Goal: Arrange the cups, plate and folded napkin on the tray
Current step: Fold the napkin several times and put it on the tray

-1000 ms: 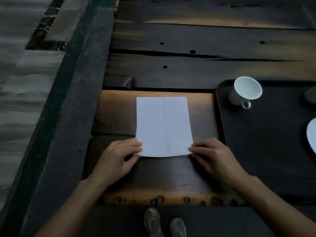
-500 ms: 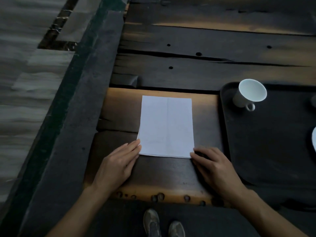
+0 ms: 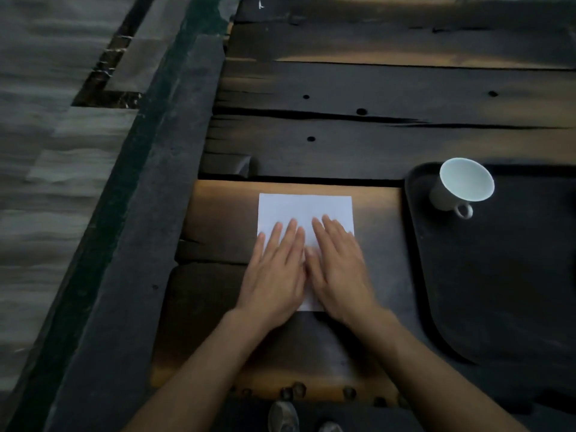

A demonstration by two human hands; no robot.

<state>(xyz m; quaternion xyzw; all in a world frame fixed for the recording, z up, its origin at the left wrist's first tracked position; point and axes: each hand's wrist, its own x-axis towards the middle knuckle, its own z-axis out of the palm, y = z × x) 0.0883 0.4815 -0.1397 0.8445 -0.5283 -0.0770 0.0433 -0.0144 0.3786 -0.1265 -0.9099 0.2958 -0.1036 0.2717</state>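
Observation:
A white napkin [image 3: 304, 210] lies flat on the dark wooden table [image 3: 374, 141], just left of the tray. My left hand [image 3: 276, 269] and my right hand [image 3: 341, 269] rest palm down side by side on its near half, fingers spread and pressing it. Most of the napkin's lower part is hidden under them. A black tray [image 3: 498, 291] lies on the right. One white cup [image 3: 464, 185] with a small handle stands in the tray's far left corner. No plate or second cup shows in the view.
A dark raised ledge [image 3: 149, 229] runs diagonally along the table's left side, with pale floor [image 3: 46, 182] beyond it. My shoes [image 3: 283, 416] show below the table's near edge.
Both hands moved from the napkin's near corners onto its middle and now lie flat on it. The napkin looks shorter than before. The plate edge at the right has left the view.

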